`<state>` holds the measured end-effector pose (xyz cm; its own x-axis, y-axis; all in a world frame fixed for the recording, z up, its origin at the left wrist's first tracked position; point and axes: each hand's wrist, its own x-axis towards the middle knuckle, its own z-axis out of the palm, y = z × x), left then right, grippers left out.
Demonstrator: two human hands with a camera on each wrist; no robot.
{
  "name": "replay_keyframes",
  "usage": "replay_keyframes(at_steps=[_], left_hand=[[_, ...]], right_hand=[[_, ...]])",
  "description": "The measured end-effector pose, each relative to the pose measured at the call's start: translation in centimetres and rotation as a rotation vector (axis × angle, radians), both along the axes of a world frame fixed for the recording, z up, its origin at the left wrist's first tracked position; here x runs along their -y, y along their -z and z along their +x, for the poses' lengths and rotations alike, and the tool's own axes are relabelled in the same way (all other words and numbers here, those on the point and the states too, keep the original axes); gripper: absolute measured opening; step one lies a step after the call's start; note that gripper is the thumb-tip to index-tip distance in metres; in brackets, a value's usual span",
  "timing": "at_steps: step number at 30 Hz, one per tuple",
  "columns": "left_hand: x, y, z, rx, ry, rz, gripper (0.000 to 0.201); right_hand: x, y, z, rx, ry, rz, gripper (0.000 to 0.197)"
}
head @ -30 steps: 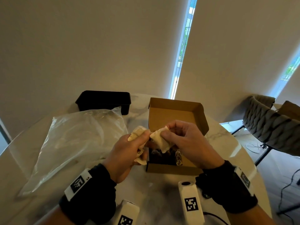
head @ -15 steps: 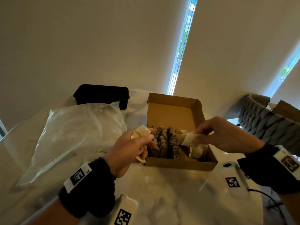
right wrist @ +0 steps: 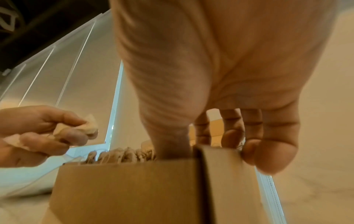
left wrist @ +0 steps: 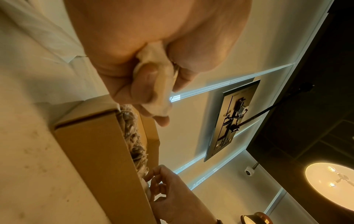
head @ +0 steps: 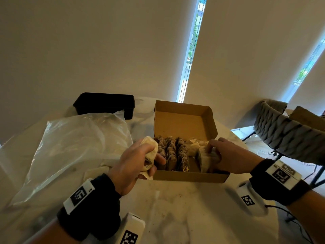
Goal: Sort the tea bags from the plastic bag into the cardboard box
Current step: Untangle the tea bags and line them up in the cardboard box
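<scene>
Now the right hand (head: 226, 155) has carried its pale tea bag (head: 204, 159) down into the right end of the cardboard box (head: 190, 176), fingers curled on it beside the brown rows. Meanwhile the left hand (head: 135, 161) stays clenched round several more tea bags (head: 149, 152) at the box's left wall, next to go in.

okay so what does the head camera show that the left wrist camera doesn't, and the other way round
Only the head view shows the black tray, the grey chair and the rows of tea bags from above. Only the left wrist view shows the wall screen and the ceiling lamp. Both show the cardboard box, the left hand gripping pale tea bags, and the right hand at the box's right end.
</scene>
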<state>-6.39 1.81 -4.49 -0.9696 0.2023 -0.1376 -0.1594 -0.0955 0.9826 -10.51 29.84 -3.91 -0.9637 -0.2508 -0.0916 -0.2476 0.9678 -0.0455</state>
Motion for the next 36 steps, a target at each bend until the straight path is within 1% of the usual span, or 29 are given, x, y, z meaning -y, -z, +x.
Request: replay_keyframes(at_steps=[1,6,10,14,18,21,23,25,26,28,30,33,36], left_hand=[[-0.1,0.0,0.0,-0.009,0.001,-0.009,0.018],[-0.1,0.4,-0.3,-0.044,-0.029,-0.038,0.016],[0.2,0.6,-0.5,-0.064,-0.020,-0.047,0.015],[0.1,0.7,-0.4,-0.048,-0.021,-0.054,0.017],[0.0,0.5,-0.3,-0.038,-0.017,-0.032,0.014],[0.0,0.6,-0.2,-0.044,-0.004,-0.051,0.013],[0.0,0.7,-0.2,-0.050,0.002,-0.056,0.012],[-0.1,0.7,-0.2,-0.053,0.009,-0.046,0.012],[-0.1,0.7,-0.1,-0.057,0.015,-0.036,0.012],[-0.2,0.6,0.1,-0.079,0.029,-0.020,0.012],[-0.3,0.5,0.4,-0.101,0.041,-0.004,0.013],[-0.3,0.3,0.5,-0.095,0.042,0.029,0.013],[-0.2,0.3,0.4,-0.108,0.035,0.009,0.012]], right_hand=[[0.0,0.1,0.0,-0.005,-0.006,0.004,0.038],[-0.3,0.5,-0.4,-0.017,-0.011,-0.035,0.035],[-0.4,0.6,-0.5,0.013,-0.019,-0.008,0.042],[-0.6,1.0,-0.9,-0.026,-0.023,-0.025,0.042],[-0.6,1.2,-1.1,-0.011,-0.010,-0.020,0.045],[-0.1,0.0,-0.4,0.003,0.032,-0.043,0.046],[1.2,-1.6,0.5,-0.061,0.063,-0.162,0.041],[3.4,-3.2,1.8,-0.113,0.026,-0.383,0.031],[4.8,-3.8,2.5,-0.087,-0.005,-0.482,0.028],[7.5,-4.0,3.9,0.040,-0.076,-0.611,0.027],[9.5,-3.3,4.6,0.107,-0.134,-0.707,0.027],[10.4,-2.5,4.5,0.053,-0.144,-0.834,0.020],[10.0,-2.7,4.2,0.068,-0.109,-0.853,0.010]])
